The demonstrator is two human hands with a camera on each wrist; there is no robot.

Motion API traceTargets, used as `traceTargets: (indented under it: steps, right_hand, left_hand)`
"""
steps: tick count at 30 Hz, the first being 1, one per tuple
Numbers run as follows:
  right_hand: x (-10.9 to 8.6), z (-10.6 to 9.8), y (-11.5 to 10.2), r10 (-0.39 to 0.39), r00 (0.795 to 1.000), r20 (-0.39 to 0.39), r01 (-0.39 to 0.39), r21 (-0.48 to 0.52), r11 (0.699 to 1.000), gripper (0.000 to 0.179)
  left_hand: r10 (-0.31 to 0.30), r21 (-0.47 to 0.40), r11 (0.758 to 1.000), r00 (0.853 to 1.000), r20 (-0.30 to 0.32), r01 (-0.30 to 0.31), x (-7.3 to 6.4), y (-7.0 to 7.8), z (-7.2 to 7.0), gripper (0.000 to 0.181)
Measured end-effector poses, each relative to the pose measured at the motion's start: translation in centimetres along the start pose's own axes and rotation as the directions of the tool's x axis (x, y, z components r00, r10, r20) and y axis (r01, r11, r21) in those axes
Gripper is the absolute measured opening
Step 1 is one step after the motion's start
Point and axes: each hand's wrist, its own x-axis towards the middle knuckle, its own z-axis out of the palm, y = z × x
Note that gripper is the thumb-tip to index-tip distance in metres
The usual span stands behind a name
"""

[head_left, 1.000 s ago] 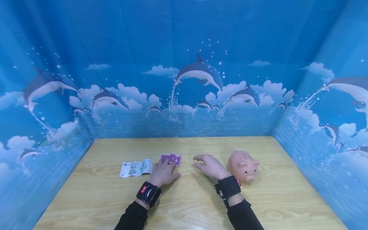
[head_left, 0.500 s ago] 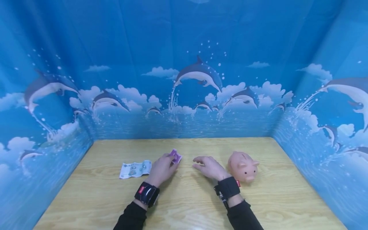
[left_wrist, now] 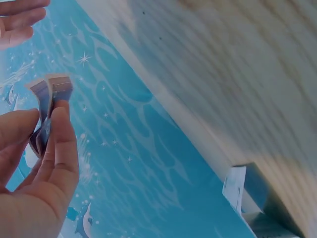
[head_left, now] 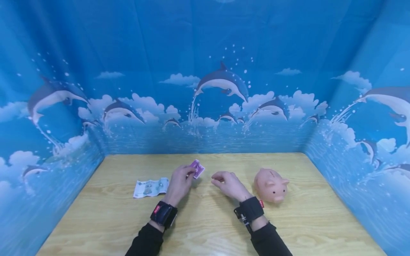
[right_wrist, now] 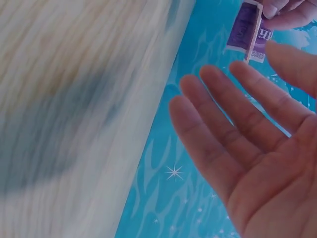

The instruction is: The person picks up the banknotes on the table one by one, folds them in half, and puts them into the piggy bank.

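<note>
A creased purple banknote (head_left: 198, 169) is pinched between the thumb and fingers of my left hand (head_left: 180, 182), raised off the table. The left wrist view shows the folded banknote (left_wrist: 49, 94) standing up from the fingertips. My right hand (head_left: 231, 185) hovers to the right of it, fingers slightly bent and holding nothing. Its bare palm shows in the right wrist view, with the purple banknote (right_wrist: 250, 29) beyond the fingertips. A pale green-and-white banknote (head_left: 151, 187) lies wavy on the table, left of my left hand. Right of my right hand stands a pink piggy bank (head_left: 270, 185), its slot on top.
The wood-grain table (head_left: 205, 231) ends at a blue curtain (head_left: 153, 71) with dolphins, which encloses the back and both sides. Each wrist wears a black strap.
My left hand has gone from lying over the purple banknote to pinching and lifting it, moving slightly away from me. My right hand has shifted slightly left, its fingers drawing closer together.
</note>
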Motion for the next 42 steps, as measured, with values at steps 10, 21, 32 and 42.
traceTargets:
  steps: [10,21,32,42]
  right_hand:
    - [0.0,0.3,-0.5,-0.037,0.998,-0.049,0.04,0.053,0.998,0.025]
    - [0.1,0.5,-0.7,-0.076,0.997,-0.001,0.076,0.088,0.993,0.039]
    - [0.3,0.5,-1.0,0.022,0.98,-0.199,0.012,0.17,0.985,0.018]
    - [0.5,0.7,-1.1,0.068,0.984,-0.166,-0.024,0.255,0.967,0.043]
  left_hand:
    - [0.011,-0.07,0.997,0.998,-0.06,-0.016,0.1,0.4,0.1,0.016]
    - [-0.024,-0.105,0.994,0.999,-0.048,0.019,0.0,0.8,0.1,0.018]
    - [-0.001,-0.148,0.989,0.998,-0.067,-0.009,-0.1,0.8,0.6,0.017]
    - [0.012,-0.231,0.973,0.999,-0.045,-0.022,-0.5,1.5,1.0,0.017]
